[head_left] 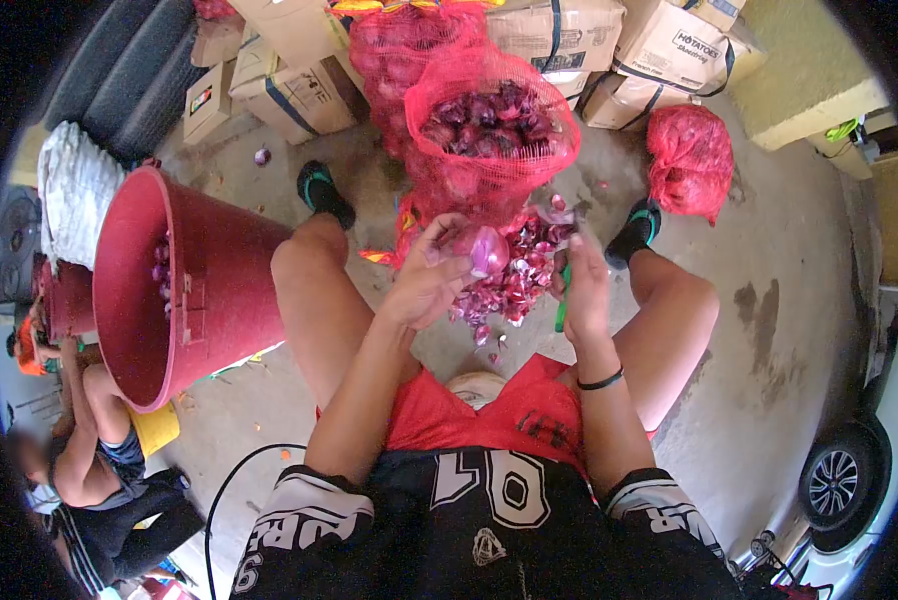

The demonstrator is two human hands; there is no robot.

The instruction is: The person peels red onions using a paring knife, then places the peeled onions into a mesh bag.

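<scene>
A red onion (488, 251), smooth and shiny purple, sits in the fingers of my left hand (428, 277). My right hand (586, 286) is closed around a green-handled knife (563, 300), a little to the right of the onion and apart from it. The knife's blade is hard to make out. Below both hands lies a pile of onion skins (522, 275) on the floor between my feet. Just beyond the pile stands an open red mesh sack (559, 150) with dark red onions (494, 115) in it.
A big red tub (224, 285) with onions inside stands left. Behind are full mesh sacks (399, 60) and cardboard boxes (554, 35); a smaller red sack (689, 160) lies right. Another person (84, 460) sits at left. A car wheel (837, 485) is at right.
</scene>
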